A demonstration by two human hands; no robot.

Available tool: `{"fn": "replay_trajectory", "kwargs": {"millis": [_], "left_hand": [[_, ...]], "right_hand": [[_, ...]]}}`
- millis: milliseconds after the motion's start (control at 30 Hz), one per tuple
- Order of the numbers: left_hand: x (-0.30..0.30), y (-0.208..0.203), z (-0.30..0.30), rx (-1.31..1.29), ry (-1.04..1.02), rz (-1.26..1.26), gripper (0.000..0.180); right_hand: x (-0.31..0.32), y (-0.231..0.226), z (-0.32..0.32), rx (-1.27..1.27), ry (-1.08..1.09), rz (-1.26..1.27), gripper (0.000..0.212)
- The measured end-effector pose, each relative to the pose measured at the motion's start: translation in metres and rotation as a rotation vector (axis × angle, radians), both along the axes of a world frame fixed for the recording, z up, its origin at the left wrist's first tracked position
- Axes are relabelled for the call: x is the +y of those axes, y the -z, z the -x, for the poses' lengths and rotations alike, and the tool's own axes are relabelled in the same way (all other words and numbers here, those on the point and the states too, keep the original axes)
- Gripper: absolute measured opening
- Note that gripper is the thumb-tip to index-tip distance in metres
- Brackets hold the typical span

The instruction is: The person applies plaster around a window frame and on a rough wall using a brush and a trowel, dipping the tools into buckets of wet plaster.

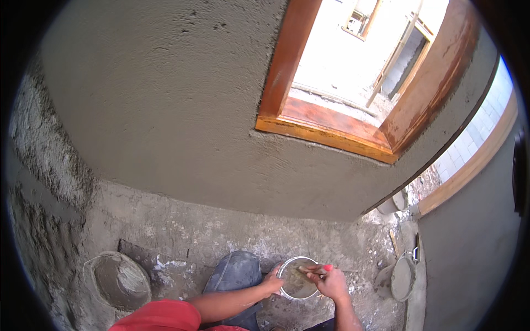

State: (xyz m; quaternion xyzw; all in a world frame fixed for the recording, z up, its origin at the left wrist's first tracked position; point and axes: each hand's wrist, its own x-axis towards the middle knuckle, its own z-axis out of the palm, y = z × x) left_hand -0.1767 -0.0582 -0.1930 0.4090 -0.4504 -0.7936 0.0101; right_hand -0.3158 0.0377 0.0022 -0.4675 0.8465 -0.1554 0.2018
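Below me a round bucket (298, 298) with a pale rim stands at my knee, holding murky grey-brown liquid or thin mix. My left hand (273, 282) is closed on its left side at the rim. Over the right side of the opening, my right hand (331, 282) grips a short hand tool (328, 268) with a red end on its handle. The tool's working end points into the bucket; its exact kind is too small to make out.
Ahead rises a wet-plastered grey wall (182, 110) with a wooden window frame (326, 138). A basin of mortar (121, 284) sits at left, a second bucket (402, 278) at right. Rough, mortar-spattered floor (182, 220) runs along the wall. Past the wall's right end is an opening.
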Motion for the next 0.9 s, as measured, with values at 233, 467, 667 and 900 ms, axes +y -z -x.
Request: {"fn": "replay_trajectory", "kwargs": {"millis": [233, 467, 667, 900], "left_hand": [[-0.005, -0.005, 0.002, 0.018, -0.094, -0.026, 0.085], [-0.017, -0.015, -0.009, 0.053, -0.135, -0.101, 0.086], [-0.012, -0.005, -0.012, 0.015, -0.064, 0.011, 0.087], [-0.008, -0.009, -0.006, 0.012, -0.060, -0.057, 0.086]], "right_hand": [[0.019, 0.071, 0.005, 0.315, 0.013, -0.272, 0.040], [-0.035, -0.003, 0.006, 0.239, -0.013, -0.155, 0.039], [-0.113, -0.091, 0.024, 0.161, -0.187, 0.730, 0.023], [-0.251, -0.210, -0.008, 0.514, -0.567, 0.993, 0.028]]}}
